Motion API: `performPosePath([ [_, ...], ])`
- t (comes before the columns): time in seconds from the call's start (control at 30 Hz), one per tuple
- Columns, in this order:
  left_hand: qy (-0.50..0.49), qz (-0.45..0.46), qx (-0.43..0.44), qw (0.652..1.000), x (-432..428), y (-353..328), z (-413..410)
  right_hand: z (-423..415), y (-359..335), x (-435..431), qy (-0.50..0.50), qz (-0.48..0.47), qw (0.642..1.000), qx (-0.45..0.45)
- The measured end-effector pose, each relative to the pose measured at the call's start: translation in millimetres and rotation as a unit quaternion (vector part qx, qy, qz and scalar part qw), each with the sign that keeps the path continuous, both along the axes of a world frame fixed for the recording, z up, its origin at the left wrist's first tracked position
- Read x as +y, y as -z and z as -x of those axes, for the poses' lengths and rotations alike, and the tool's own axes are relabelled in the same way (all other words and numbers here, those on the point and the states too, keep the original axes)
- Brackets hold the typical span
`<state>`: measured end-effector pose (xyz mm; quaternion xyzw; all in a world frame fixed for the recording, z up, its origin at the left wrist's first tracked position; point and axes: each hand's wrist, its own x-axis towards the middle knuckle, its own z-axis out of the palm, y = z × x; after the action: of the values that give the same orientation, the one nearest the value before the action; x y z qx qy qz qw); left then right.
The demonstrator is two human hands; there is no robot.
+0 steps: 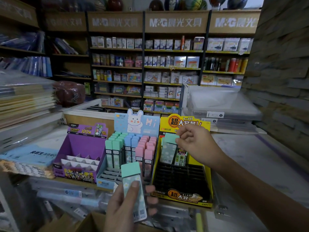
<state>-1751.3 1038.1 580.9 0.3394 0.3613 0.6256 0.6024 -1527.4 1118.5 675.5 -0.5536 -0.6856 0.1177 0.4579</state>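
My left hand (123, 206) grips a mint-capped lead case (133, 185) at the bottom centre, upright, thumb on its front. My right hand (195, 144) pinches the mint cap of a second lead case (168, 148), held over the back of the yellow display box (207, 181). Between the purple and yellow boxes stands the blue rabbit display box (107, 176), with rows of mint, blue and pink cases (132, 144) filling its back slots. Its front slots are vacant.
A purple display box (80, 148) stands left of the blue one. The yellow box holds a few yellow-labelled packs (181, 159) at its back. Stacked notebooks (25, 101) lie at left, clear folders (222, 104) at right. Stocked shelves (143, 67) fill the back wall. A cardboard box edge (80, 221) shows below.
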Motion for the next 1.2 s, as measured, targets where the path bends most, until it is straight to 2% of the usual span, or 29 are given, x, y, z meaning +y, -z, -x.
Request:
performPosePath([
  [0.23,-0.023,-0.011,0.006,1.0,2.9,3.2,4.8,3.4,-1.0,-0.9,-0.012,0.003,0.999,-0.044],
  [0.47,-0.017,-0.004,0.017,1.0,6.1,7.6,6.3,3.4,1.8,0.3,-0.037,0.017,0.998,-0.051],
  [0.6,-0.011,-0.013,0.009,1.0,6.6,9.0,5.7,2.6,7.6,3.7,-0.024,0.008,0.996,-0.085],
  [0.77,-0.015,-0.033,0.002,0.999,7.5,10.9,5.9,1.4,15.4,9.2,-0.019,0.001,0.996,-0.083],
  [1.1,-0.009,-0.085,0.059,0.995,14.5,3.3,6.8,0.1,9.0,1.1,-0.015,0.034,0.994,-0.104],
  [1.2,0.008,-0.127,0.087,0.988,17.6,-8.1,5.9,-1.8,-0.1,-11.7,-0.005,0.037,0.993,-0.108],
])
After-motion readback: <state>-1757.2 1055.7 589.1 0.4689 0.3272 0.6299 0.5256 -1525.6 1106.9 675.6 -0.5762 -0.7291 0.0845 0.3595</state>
